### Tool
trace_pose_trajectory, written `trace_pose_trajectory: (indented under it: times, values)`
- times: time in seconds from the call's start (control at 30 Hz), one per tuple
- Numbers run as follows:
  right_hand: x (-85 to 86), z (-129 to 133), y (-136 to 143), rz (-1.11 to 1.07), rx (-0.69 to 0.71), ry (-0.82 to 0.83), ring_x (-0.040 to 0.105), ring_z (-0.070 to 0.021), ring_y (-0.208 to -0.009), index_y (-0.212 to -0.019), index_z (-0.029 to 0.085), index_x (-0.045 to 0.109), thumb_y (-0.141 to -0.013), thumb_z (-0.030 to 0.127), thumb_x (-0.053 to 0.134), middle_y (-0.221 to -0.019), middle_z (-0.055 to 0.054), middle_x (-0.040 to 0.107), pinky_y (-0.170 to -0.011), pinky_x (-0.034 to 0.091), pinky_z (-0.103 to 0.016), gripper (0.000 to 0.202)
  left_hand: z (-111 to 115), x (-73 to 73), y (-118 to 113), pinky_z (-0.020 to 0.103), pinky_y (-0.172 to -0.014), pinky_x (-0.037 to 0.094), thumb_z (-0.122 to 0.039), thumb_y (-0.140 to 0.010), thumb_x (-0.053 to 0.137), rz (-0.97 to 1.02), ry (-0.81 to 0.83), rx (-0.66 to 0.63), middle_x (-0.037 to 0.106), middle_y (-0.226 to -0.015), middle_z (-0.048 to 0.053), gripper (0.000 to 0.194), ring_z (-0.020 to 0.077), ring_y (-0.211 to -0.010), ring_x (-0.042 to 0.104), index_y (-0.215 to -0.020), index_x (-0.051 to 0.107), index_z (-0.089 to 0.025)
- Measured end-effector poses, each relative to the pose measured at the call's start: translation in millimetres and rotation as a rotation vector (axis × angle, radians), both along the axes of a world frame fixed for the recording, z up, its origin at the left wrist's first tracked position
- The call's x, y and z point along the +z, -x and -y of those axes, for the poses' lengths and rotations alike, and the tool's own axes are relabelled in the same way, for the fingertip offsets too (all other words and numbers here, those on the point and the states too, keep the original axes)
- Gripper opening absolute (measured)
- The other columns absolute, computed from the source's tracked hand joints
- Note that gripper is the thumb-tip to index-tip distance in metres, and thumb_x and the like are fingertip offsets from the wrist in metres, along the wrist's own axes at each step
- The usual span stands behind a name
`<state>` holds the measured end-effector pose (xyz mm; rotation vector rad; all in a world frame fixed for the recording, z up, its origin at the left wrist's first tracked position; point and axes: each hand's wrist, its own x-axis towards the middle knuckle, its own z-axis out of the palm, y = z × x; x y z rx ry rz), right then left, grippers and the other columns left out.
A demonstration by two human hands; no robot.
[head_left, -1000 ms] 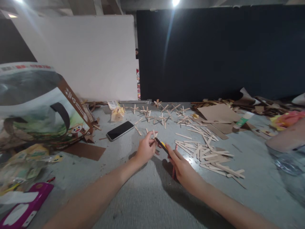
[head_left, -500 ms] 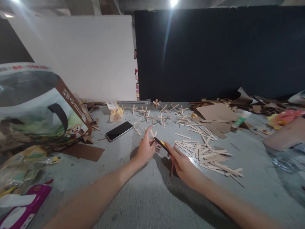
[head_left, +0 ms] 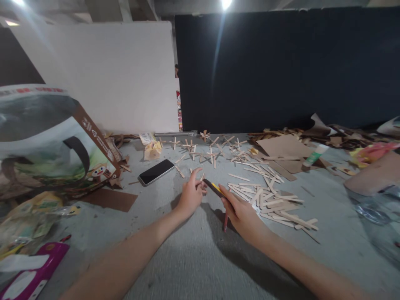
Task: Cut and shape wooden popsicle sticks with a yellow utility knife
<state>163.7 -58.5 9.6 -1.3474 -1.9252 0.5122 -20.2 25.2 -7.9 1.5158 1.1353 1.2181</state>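
My right hand [head_left: 242, 210] is closed around a slim black-and-yellow utility knife [head_left: 215, 188], its front end pointing at my left fingers. My left hand [head_left: 191, 196] has its fingers curled and a raised finger pointing up; a pale wooden craft stick [head_left: 202, 177] shows at the fingertips, mostly hidden behind them. A thin reddish pencil-like stick [head_left: 225, 221] lies below my right hand. To the right spreads a loose pile of craft sticks [head_left: 275, 204]. Behind my hands stand several star shapes of crossed sticks [head_left: 211, 156].
A phone [head_left: 156, 171] lies left of my hands. Further left are a printed bag [head_left: 78, 137], a brown cardboard strip [head_left: 109, 199] and a purple tool [head_left: 46, 262]. At the right are cardboard sheets [head_left: 281, 150], a glue stick [head_left: 315, 155] and a clear plastic cup [head_left: 373, 214].
The utility knife has drawn slightly back from my left fingertips, to the right. My left hand has shifted a little, its raised finger sitting lower.
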Motion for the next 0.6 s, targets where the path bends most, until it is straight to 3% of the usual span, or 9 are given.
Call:
trace_pose_trajectory:
  times: [0.13,0.43,0.6]
  values:
    - [3.4,6,4,-0.043,-0.01,0.122,0.067,-0.0227,-0.056,-0.156,0.01,0.051,-0.11,0.04,0.03,-0.069,-0.006,0.068,-0.06,0.057,-0.034,0.059,1,-0.4,-1,0.028,-0.071,0.063,-0.02,-0.093,0.062,-0.003,0.015,0.015,0.073,-0.081,0.002,0.052,0.0147,-0.07,0.071,-0.144,0.059,-0.023]
    - [1.0,16,8,-0.054,-0.015,0.093,0.07,-0.0226,-0.061,-0.156,0.021,0.052,-0.107,0.037,0.039,-0.085,-0.009,0.074,-0.059,0.058,-0.033,0.053,2,1.3,1,0.03,-0.085,0.063,-0.023,-0.099,0.052,-0.12,-0.133,-0.155,0.073,-0.088,0.002,0.052,0.0139,-0.077,0.07,-0.151,0.059,-0.026]
    - [6.4,17,9,-0.109,-0.005,0.137,0.068,-0.0215,-0.058,-0.154,0.016,0.052,-0.104,0.029,0.039,-0.075,-0.006,0.073,-0.062,0.058,-0.033,0.053,5,1.6,2,0.03,-0.087,0.061,-0.026,-0.102,0.049,-0.181,-0.207,-0.229,0.075,-0.096,0.003,0.052,0.0146,-0.081,0.071,-0.154,0.056,-0.027]
